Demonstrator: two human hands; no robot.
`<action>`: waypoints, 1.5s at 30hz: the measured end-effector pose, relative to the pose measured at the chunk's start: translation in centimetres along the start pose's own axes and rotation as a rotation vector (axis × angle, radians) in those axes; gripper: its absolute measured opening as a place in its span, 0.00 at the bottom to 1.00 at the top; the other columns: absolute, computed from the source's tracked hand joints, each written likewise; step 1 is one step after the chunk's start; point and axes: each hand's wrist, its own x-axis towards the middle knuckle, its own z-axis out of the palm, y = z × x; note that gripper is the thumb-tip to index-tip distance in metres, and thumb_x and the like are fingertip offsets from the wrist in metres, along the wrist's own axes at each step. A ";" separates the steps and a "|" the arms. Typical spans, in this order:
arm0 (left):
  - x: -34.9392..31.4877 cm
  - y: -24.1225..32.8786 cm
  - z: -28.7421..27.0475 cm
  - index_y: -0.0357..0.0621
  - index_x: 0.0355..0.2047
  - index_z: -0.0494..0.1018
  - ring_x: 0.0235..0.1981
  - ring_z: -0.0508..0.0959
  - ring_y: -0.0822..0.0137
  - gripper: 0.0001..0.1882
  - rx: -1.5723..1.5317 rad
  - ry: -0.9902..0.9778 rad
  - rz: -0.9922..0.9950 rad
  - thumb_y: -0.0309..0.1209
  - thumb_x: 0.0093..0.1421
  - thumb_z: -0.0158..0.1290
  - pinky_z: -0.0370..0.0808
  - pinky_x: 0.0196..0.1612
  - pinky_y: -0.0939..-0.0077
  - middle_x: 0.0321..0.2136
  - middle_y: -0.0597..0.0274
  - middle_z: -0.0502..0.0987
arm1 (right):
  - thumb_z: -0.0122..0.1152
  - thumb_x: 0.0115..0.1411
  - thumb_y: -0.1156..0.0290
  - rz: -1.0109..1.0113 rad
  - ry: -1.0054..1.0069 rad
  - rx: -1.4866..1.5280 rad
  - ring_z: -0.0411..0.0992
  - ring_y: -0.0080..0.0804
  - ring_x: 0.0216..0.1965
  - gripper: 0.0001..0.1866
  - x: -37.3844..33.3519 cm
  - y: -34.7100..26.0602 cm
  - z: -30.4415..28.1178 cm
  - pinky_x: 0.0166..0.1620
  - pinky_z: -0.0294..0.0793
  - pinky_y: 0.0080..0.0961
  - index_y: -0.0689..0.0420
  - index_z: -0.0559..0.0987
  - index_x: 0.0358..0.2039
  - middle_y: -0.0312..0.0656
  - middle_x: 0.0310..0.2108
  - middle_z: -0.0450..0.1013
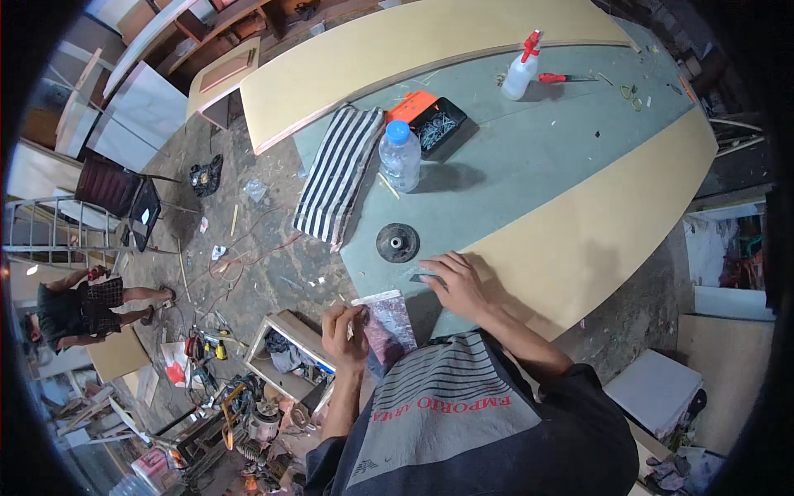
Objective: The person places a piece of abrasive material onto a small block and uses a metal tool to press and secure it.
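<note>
My left hand (344, 337) is closed, pinching the upper left corner of a mottled reddish sheet (389, 324) with a pale top edge. The sheet hangs off the near edge of the grey-green tabletop, close to my body. My right hand (457, 288) rests over the table with its fingers bent. Its thumb and fingertips are at a small dark flat piece (420, 279), too small to name. Just beyond those fingertips lies a round black backing pad (398, 243) with a metal hub in its middle.
A clear bottle with a blue cap (400, 161), a black box of screws (438, 128), and striped cloth (339, 174) stand beyond the pad. Farther right are a spray bottle (519, 76) and red-handled screwdriver (566, 78). Tools clutter the left floor; another person (83, 310) is there.
</note>
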 end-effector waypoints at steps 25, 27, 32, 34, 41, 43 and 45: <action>1.8 3.7 0.2 0.45 0.32 0.80 0.30 0.77 0.59 0.14 0.033 -0.010 0.069 0.17 0.45 0.65 0.73 0.33 0.67 0.31 0.61 0.80 | 0.63 0.48 0.77 -0.204 0.142 -0.028 0.77 0.30 0.34 0.09 -0.9 -6.2 1.4 0.30 0.78 0.28 0.56 0.81 0.33 0.33 0.35 0.74; 2.1 3.9 0.0 0.45 0.33 0.80 0.30 0.76 0.59 0.14 0.032 -0.048 0.042 0.17 0.45 0.65 0.71 0.33 0.66 0.31 0.61 0.80 | 0.61 0.50 0.78 -0.185 0.133 -0.008 0.76 0.30 0.32 0.10 -1.0 -6.0 1.6 0.30 0.78 0.29 0.56 0.80 0.35 0.34 0.34 0.73; 1.5 3.3 0.3 0.45 0.34 0.80 0.31 0.76 0.58 0.15 -0.012 -0.022 0.060 0.16 0.45 0.65 0.70 0.34 0.67 0.32 0.59 0.79 | 0.64 0.49 0.78 -0.179 0.118 -0.034 0.76 0.32 0.30 0.10 -0.6 -6.3 1.6 0.29 0.77 0.30 0.55 0.80 0.34 0.35 0.31 0.73; 1.9 3.6 0.4 0.45 0.34 0.80 0.31 0.76 0.58 0.15 -0.038 -0.018 0.030 0.16 0.45 0.64 0.70 0.34 0.67 0.31 0.59 0.79 | 0.61 0.50 0.78 -0.171 0.100 -0.043 0.76 0.31 0.32 0.10 -0.5 -6.3 1.5 0.29 0.78 0.30 0.56 0.79 0.36 0.35 0.32 0.72; 0.9 2.2 1.0 0.45 0.32 0.79 0.30 0.76 0.58 0.13 0.006 0.015 0.088 0.17 0.46 0.64 0.70 0.33 0.66 0.31 0.58 0.79 | 0.62 0.50 0.76 -0.180 0.037 -0.076 0.76 0.31 0.33 0.26 0.3 -6.3 1.4 0.30 0.78 0.28 0.50 0.80 0.52 0.34 0.33 0.72; 0.6 1.9 0.8 0.44 0.32 0.78 0.30 0.76 0.56 0.13 0.003 0.047 0.103 0.17 0.46 0.65 0.72 0.34 0.64 0.31 0.57 0.79 | 0.63 0.50 0.76 -0.223 0.007 -0.095 0.76 0.31 0.32 0.28 0.4 -6.3 1.5 0.30 0.78 0.28 0.48 0.80 0.54 0.33 0.33 0.73; 0.8 2.2 0.4 0.44 0.33 0.81 0.31 0.77 0.57 0.14 -0.009 0.026 0.069 0.18 0.45 0.65 0.73 0.34 0.66 0.30 0.58 0.79 | 0.64 0.49 0.75 -0.234 0.074 -0.066 0.76 0.30 0.32 0.24 0.4 -6.3 1.7 0.31 0.78 0.28 0.45 0.83 0.50 0.32 0.33 0.74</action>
